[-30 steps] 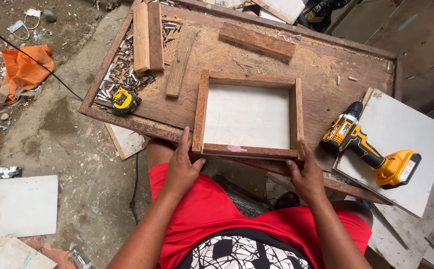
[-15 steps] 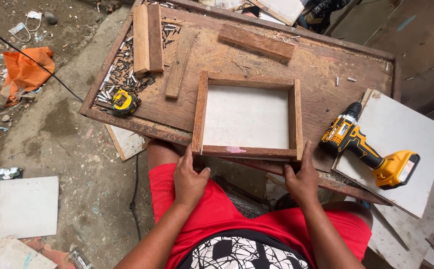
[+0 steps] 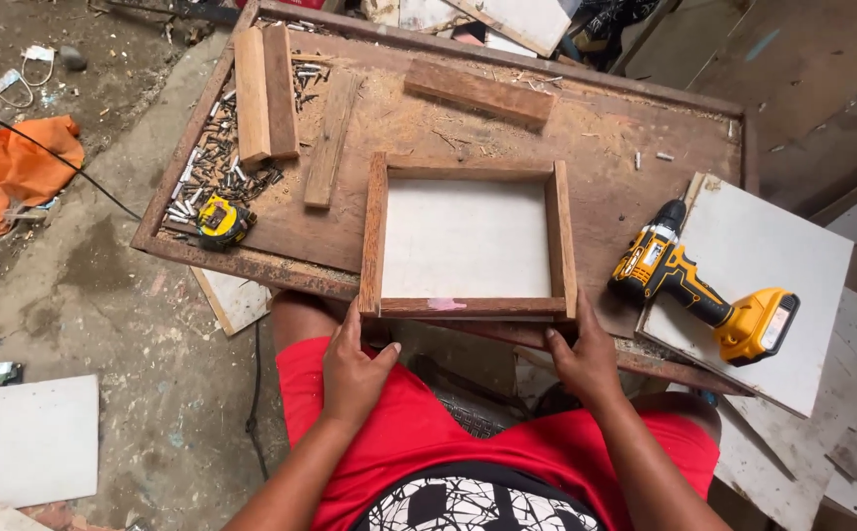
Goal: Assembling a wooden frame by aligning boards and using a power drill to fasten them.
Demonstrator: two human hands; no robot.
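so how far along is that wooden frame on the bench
Done: the square wooden frame has all four sides joined around a white panel. In hand: the left hand and right hand grip its near corners. Left: unclear; the yellow cordless drill lies unused on a white board.

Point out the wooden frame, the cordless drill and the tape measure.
wooden frame (image 3: 468,307): head view, near rail.
cordless drill (image 3: 686,288): head view, yellow handle.
tape measure (image 3: 220,220): head view, top of yellow case.

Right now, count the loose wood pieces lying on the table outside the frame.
4: two blocks side by side far left, a thin strip beside them, one block beyond the frame.
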